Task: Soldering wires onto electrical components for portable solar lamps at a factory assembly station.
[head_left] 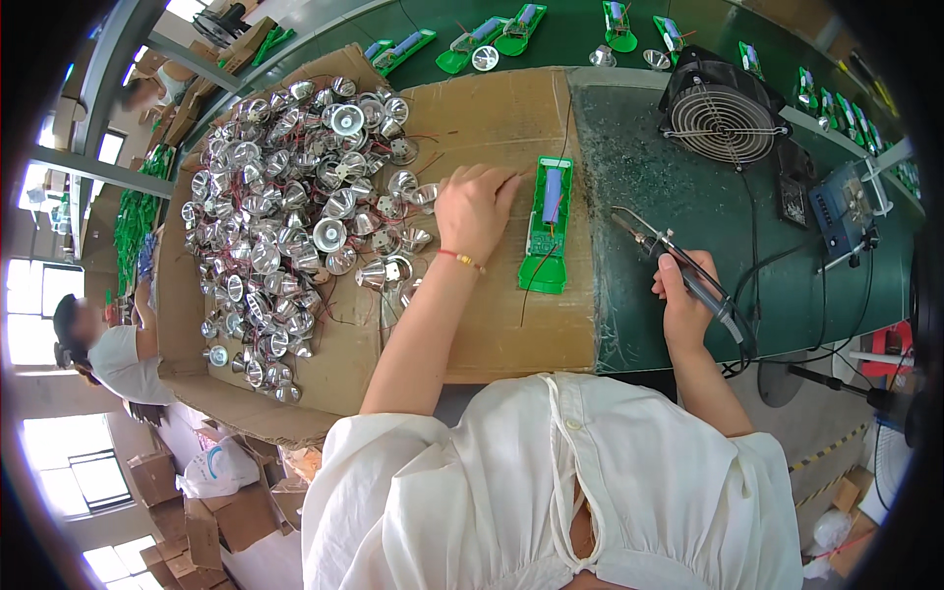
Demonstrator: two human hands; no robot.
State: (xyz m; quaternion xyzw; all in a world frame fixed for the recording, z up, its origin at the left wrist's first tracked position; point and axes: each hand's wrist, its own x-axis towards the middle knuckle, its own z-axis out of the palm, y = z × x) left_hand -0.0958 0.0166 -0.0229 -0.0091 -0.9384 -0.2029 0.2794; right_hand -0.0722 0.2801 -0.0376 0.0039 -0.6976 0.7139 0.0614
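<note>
My right hand [684, 305] grips a soldering iron [696, 285] with a thin metal feed tube alongside it. The iron's tip points up and left, above the green bench mat. Over the cardboard, my left hand [474, 208] is closed, its fingertips pinched together beside a green flashlight housing [544, 272]. What those fingers hold is too small to make out. The housing lies open, showing a purple battery cell [553, 195], a green circuit board [547, 242] and loose thin wires. Close to my left hand's other side sits a silver reflector cup [424, 196].
A cardboard box [211, 393] on the left holds many silver reflector cups with red wires. A fan with a round grille [723, 123] and a blue soldering unit [841, 214] stand to the right. More green housings [618, 28] line the back. Two people are at far left.
</note>
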